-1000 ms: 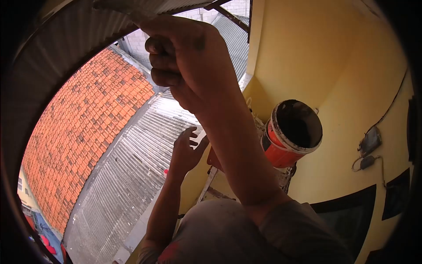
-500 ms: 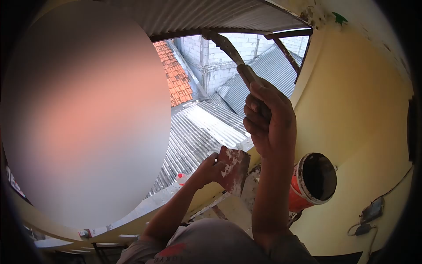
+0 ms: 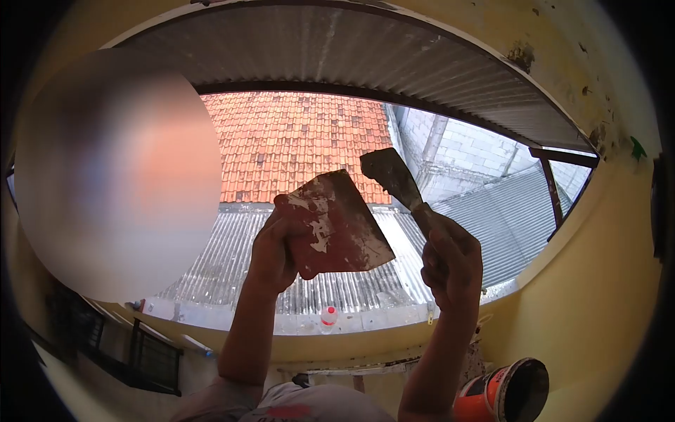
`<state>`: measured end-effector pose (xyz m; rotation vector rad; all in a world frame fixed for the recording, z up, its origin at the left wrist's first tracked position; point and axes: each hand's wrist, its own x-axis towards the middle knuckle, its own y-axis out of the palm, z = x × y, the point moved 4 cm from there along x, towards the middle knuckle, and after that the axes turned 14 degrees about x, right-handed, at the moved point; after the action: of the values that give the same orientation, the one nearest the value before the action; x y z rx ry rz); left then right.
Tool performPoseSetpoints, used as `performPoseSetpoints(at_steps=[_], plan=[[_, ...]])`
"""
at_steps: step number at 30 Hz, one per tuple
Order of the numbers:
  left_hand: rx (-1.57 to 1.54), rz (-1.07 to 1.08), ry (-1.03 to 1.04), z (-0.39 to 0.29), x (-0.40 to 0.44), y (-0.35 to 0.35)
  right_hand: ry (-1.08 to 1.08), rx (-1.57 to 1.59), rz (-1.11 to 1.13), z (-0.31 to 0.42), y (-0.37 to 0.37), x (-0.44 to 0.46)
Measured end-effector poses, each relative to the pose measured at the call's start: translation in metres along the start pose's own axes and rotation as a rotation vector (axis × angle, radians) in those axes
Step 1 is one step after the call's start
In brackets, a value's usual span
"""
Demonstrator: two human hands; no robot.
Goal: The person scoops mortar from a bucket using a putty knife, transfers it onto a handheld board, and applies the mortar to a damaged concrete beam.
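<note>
My left hand (image 3: 275,250) is closed on a flat reddish board (image 3: 334,225) smeared with pale and dark material, held up in front of me. My right hand (image 3: 453,261), to the right of it, is wrapped round the handle of a putty knife (image 3: 394,176). The knife's wide, dark-coated blade points up and left, close to the board's upper right corner. A narrow gap shows between blade and board.
An orange bucket (image 3: 485,397) with a dark inside is at the lower right, by the yellow wall (image 3: 583,309). A bottle with a red cap (image 3: 328,315) stands on the ledge. Corrugated roofing (image 3: 316,42) hangs overhead. A blurred oval covers the left side.
The view has swung left. My left hand has risen with the board, and my right hand has brought the putty knife down from the overhead roof edge to beside it.
</note>
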<state>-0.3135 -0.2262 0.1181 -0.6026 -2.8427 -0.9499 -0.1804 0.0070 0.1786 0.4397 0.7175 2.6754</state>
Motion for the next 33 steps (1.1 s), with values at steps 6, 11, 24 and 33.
performPoseSetpoints(at_steps=[6,11,24,33], plan=[[-0.093,0.069,-0.026,-0.011,-0.008,0.01,0.058,-0.033,0.074,-0.01,-0.02,0.013],[-0.175,0.114,-0.04,-0.011,-0.004,0.008,0.076,0.011,0.105,-0.014,-0.033,0.011],[-0.001,0.163,0.12,-0.032,-0.004,0.019,-0.004,-0.126,0.026,-0.018,-0.039,0.003],[0.689,0.115,0.397,-0.067,0.002,0.058,-0.183,-0.231,-0.047,-0.044,-0.02,-0.014]])
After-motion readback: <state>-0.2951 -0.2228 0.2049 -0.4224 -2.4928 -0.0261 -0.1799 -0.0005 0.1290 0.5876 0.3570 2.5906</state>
